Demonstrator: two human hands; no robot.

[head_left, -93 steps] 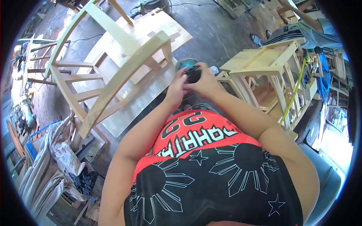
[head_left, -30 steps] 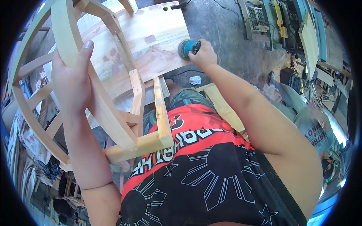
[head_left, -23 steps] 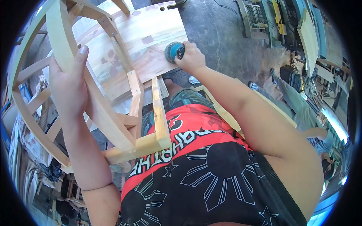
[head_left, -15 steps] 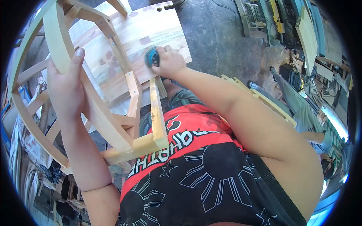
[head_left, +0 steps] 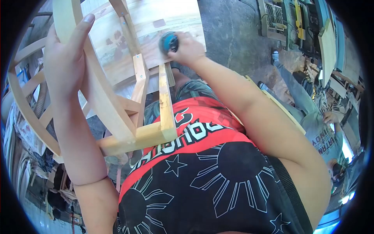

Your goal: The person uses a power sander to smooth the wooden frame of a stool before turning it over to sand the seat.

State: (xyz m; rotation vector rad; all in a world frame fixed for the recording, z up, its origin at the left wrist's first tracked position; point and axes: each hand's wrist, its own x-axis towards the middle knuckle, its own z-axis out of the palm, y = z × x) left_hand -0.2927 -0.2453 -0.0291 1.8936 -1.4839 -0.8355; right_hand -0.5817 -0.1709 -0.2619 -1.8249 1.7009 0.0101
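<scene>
My left hand [head_left: 67,58] is wrapped round a curved rail of the pale wooden frame [head_left: 111,111], its thumb lying along the top. The frame stands tilted against my body, with its slats and screwed joints facing up. My right hand [head_left: 187,48] grips a small teal and black power tool [head_left: 170,43], slightly blurred. That tool is at the near right part of a wooden board [head_left: 179,19] with reddish-brown patches. The frame hides part of the board.
Another person [head_left: 315,128] sits on the floor at the right, legs stretched out. Wooden slats [head_left: 286,111] lie beyond my right arm. Upper right holds a metal grate [head_left: 274,17], a yellow level [head_left: 299,19] and planks. A ribbed hose [head_left: 41,97] and draped sheets are at the left.
My view has shifted, so most things sit differently in the picture. The tool in my right hand appears a little farther right and up. Both holds are unchanged. The other person's shirt shows more.
</scene>
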